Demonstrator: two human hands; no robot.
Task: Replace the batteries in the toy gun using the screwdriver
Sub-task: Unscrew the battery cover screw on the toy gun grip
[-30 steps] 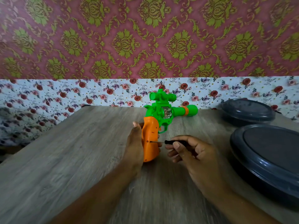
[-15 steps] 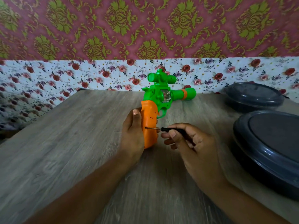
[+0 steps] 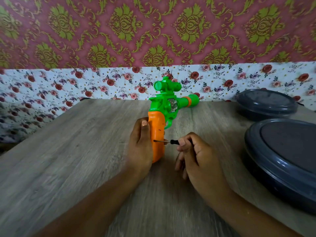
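Observation:
A green toy gun [image 3: 168, 103] with an orange handle stands upright on the wooden table [image 3: 68, 159], barrel pointing right. My left hand [image 3: 141, 144] grips the orange handle from the left, thumb up along its back edge. My right hand [image 3: 195, 156] pinches the black grip of a small screwdriver [image 3: 168, 141]. The screwdriver lies level, and its thin metal tip sits in a hole low on the handle's right side. No batteries are in sight.
Two dark grey round lidded containers sit on the right: a large one [image 3: 287, 158] near me and a smaller one [image 3: 265, 103] at the back. A floral-papered wall [image 3: 102, 82] rises right behind the table's far edge.
The view has shifted a little. My hands, the gun and the screwdriver keep the same hold, with the tip still in the handle; my right fingers have curled differently around the grip.

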